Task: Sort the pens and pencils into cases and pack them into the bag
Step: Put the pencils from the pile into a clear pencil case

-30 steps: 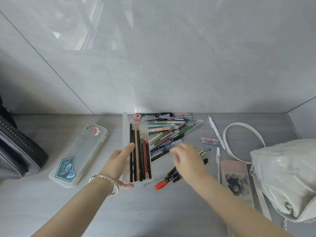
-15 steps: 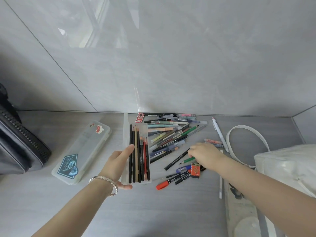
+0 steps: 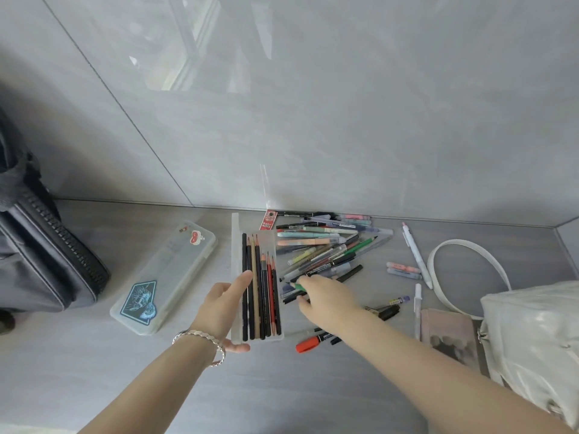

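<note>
An open clear case (image 3: 235,245) lies at the middle of the grey table and holds several pencils (image 3: 261,286) side by side. My left hand (image 3: 221,308) grips the case's left edge, thumb at its near corner. My right hand (image 3: 327,303) is just right of the case, its fingers pinched on a green pencil (image 3: 299,287) whose end shows at the fingertips. Behind it lies a loose pile of pens and markers (image 3: 329,249). A closed translucent case with stickers (image 3: 166,277) sits to the left. A white handbag (image 3: 532,339) stands at the right.
A dark zipped bag (image 3: 47,261) lies at the far left edge. A red-capped marker (image 3: 308,343) lies near the case's front. White pens (image 3: 416,255) and a pink pouch (image 3: 448,333) lie beside the handbag's strap (image 3: 470,245). A grey wall closes the back.
My right hand has come left from the right side of the pile to the case's edge, bringing the green pencil. My left hand has stayed on the case.
</note>
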A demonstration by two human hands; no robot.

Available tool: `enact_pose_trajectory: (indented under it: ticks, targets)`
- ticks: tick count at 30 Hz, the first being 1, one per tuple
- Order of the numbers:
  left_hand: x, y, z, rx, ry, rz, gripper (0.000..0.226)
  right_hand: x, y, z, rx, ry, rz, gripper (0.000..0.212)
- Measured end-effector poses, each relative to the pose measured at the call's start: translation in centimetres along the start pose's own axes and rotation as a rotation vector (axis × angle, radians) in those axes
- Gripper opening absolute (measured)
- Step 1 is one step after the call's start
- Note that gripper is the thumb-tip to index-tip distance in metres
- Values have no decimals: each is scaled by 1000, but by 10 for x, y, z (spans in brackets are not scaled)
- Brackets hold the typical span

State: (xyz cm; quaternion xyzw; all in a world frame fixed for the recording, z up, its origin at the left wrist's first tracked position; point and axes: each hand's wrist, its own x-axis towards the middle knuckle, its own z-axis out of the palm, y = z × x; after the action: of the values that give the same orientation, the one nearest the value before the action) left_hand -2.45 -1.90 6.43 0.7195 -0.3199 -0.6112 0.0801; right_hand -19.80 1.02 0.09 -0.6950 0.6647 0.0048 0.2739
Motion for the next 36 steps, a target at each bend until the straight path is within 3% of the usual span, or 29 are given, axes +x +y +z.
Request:
enact_pose_trajectory:
  ticks: [12, 17, 20, 23, 25, 31, 36]
  targets:
    - [1, -5, -18, -9, 18, -14, 57, 23, 8, 8, -342, -174, -52, 23]
    - [1, -5, -12, 5, -17, -11, 50, -1, 11, -17, -139, 60, -32, 24]
    - [-2, -3, -5, -18, -47, -26, 58, -27, -5, -20, 50, 313, -235, 29]
    - [-8, -2, 4, -47, -86, -35, 58, -44, -20, -10, -5, 338, -364, 37]
    - [-13, 0, 10, -60, -111, -37, 54, -48, -28, -5, -61, 265, -304, 46]
    - [-19, 0, 20, -97, -143, -57, 51, -54, -41, -13, 27, 140, -90, 36]
    - [-21, 2, 30, -80, -143, -34, 45, -48, -37, -24, 621, 249, 186, 26]
